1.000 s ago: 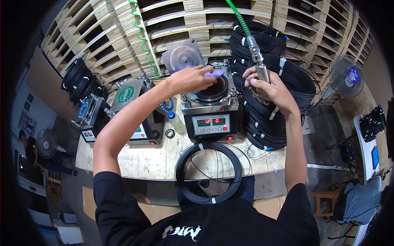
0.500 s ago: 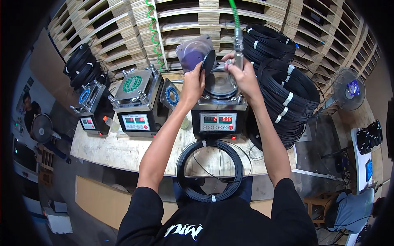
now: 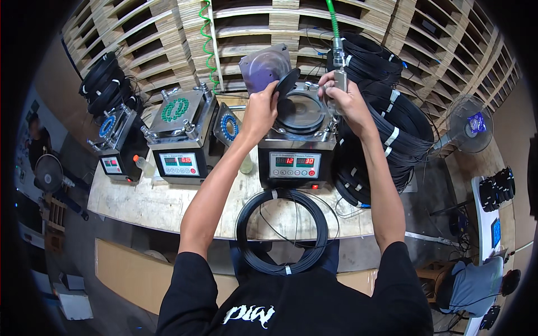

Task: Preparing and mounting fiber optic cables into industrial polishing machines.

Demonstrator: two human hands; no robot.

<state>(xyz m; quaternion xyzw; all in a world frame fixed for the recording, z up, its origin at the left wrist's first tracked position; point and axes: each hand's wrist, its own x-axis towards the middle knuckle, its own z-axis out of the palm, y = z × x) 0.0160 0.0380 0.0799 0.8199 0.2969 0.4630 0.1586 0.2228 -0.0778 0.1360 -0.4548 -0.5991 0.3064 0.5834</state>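
My left hand (image 3: pixel 261 115) grips a thin black round pad (image 3: pixel 288 83) by its edge, tilted above the left side of a polishing machine (image 3: pixel 294 166). On top of that machine lies a round grey plate (image 3: pixel 300 112) with a dark rim. My right hand (image 3: pixel 353 106) is closed around a metal air gun (image 3: pixel 340 79), right of the plate and apart from it. A green coiled hose (image 3: pixel 333 19) runs up from the gun. Behind the pad leans a square plate with a purple disc (image 3: pixel 262 78). A coil of black cable (image 3: pixel 241 229) overhangs the table's front edge.
Two similar machines (image 3: pixel 178 162) (image 3: pixel 112 164) stand to the left. An orange-capped bottle (image 3: pixel 147 167) stands between them. Big stacks of black cable coils (image 3: pixel 406 123) rise at the right beside a fan (image 3: pixel 468 124). Wooden pallets (image 3: pixel 241 31) form the back. One person (image 3: pixel 39 140) is far left.
My right hand and the air gun have shifted right, away from the round plate. The pad in my left hand has tipped further to the right. The view has shifted slightly.
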